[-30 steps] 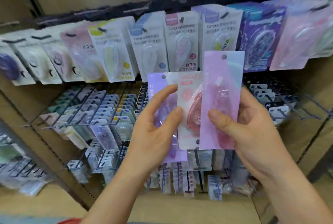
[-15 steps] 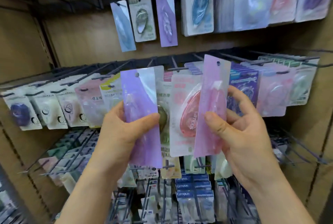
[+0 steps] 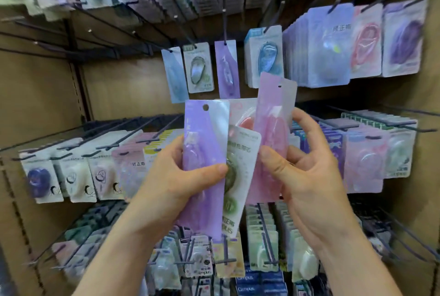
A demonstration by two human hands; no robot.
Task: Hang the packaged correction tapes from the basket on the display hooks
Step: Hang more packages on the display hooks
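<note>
My left hand (image 3: 171,191) grips a long purple correction tape pack (image 3: 202,143) with its thumb across the front. A white and green pack (image 3: 240,167) sits fanned behind it, between both hands. My right hand (image 3: 307,176) holds a long pink pack (image 3: 273,117), thumb on its face. A pack with a red tape (image 3: 245,115) shows behind these. Above, on the display hooks, hang a matching purple pack (image 3: 227,67), a pale blue pack (image 3: 173,74) and a white pack with a grey-green tape (image 3: 198,68). The basket is out of view.
Black wire hooks (image 3: 133,31) stick out toward me from the brown back panel in several rows, some bare at upper left. Full rows of packs (image 3: 357,46) hang at right, left (image 3: 71,176) and below (image 3: 262,248).
The view has tilted upward, bringing the upper hooks to the centre. My hands have fanned the packs further apart, exposing the white and green pack; the pink pack is raised higher.
</note>
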